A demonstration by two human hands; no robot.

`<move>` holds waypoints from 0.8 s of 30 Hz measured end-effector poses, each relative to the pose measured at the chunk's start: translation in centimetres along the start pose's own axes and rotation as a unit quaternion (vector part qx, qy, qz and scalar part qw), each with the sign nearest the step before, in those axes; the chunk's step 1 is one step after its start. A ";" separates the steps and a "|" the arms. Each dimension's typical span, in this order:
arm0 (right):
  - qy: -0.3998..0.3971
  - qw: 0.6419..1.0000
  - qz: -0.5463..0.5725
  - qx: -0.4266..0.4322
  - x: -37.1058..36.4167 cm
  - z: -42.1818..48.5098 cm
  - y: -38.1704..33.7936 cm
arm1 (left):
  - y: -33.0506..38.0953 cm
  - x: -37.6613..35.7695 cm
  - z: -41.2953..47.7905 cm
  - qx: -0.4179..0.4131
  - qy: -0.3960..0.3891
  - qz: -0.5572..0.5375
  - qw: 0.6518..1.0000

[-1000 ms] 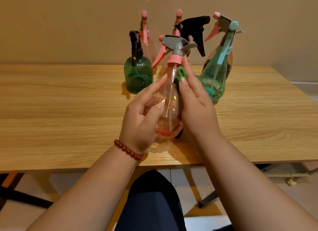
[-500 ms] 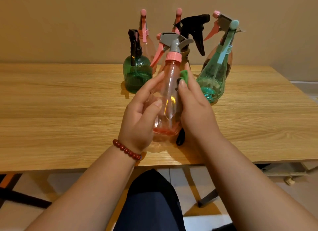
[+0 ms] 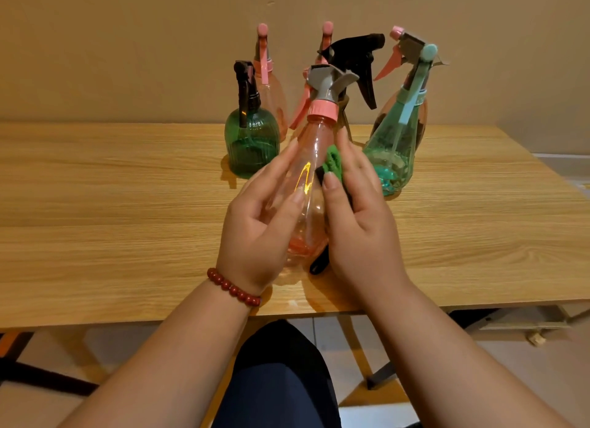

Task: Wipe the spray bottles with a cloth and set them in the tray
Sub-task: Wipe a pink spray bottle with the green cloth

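Over the table (image 3: 111,204) near its front edge, L hand (image 3: 255,233) curls fingers & thumb round pink spray bottle (image 3: 311,159), approx. upright, w/ R hand (image 3: 357,226) pinching green cloth (image 3: 333,164) against its right side; other bottles (image 3: 252,143) stand behind.

pink btl (image 3: 307,159), green cloth (image 3: 334,164), wood-grain tbl (image 3: 111,204)

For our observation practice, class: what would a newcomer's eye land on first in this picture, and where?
The clear pink spray bottle at the centre: the left hand grips its body while the right hand presses a green cloth to its side. Behind it, more spray bottles cluster at the far edge of the wooden table, a dark green bottle leftmost and a teal bottle on the right.
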State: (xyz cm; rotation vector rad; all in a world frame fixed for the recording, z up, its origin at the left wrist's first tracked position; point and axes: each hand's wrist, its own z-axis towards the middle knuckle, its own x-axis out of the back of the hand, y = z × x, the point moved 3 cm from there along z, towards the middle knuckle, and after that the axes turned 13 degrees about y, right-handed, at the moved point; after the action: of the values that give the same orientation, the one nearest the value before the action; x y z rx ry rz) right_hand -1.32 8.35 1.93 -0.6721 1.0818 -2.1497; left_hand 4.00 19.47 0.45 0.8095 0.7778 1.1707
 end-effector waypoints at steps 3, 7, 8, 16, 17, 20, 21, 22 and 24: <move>0.022 0.999 0.048 -0.012 0.5 -0.5 0.0 | 0.3 0.2 -0.1 -0.001 0.019 -0.018 1.000; 0.118 0.992 0.049 -0.011 1.4 0.9 -0.4 | 0.4 -0.1 -0.3 -0.003 0.013 -0.030 0.999; 0.139 0.989 0.042 0.004 1.7 1.5 -0.6 | 0.4 -0.1 -0.4 -0.005 0.010 -0.027 1.000; 0.072 0.993 -0.019 0.097 0.1 0.3 -1.3 | 0.4 0.1 -0.2 -0.017 0.021 -0.046 0.999; 0.059 0.994 -0.011 0.088 0.2 -0.3 -1.1 | 0.4 0.2 -0.2 -0.017 0.025 -0.043 0.999; 0.051 0.996 0.008 0.070 0.6 -1.0 -0.9 | 0.5 0.0 -0.2 -0.014 0.024 -0.036 0.999; 0.062 0.995 0.005 0.074 0.6 -0.8 -1.0 | 0.4 -0.1 -0.3 -0.011 0.018 -0.040 0.999; 0.075 0.994 0.002 0.078 0.7 -0.4 -1.0 | 0.4 -0.2 -0.3 -0.010 0.014 -0.040 0.999; 0.094 0.994 0.012 0.062 0.9 0.8 -1.0 | 0.5 -0.3 -0.3 -0.014 0.008 -0.034 0.999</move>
State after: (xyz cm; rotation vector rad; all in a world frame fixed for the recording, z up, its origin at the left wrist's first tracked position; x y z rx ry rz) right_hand -1.64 7.77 3.36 -0.4043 1.0347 -2.2725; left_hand 3.44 19.29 0.73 0.7469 0.7949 1.1259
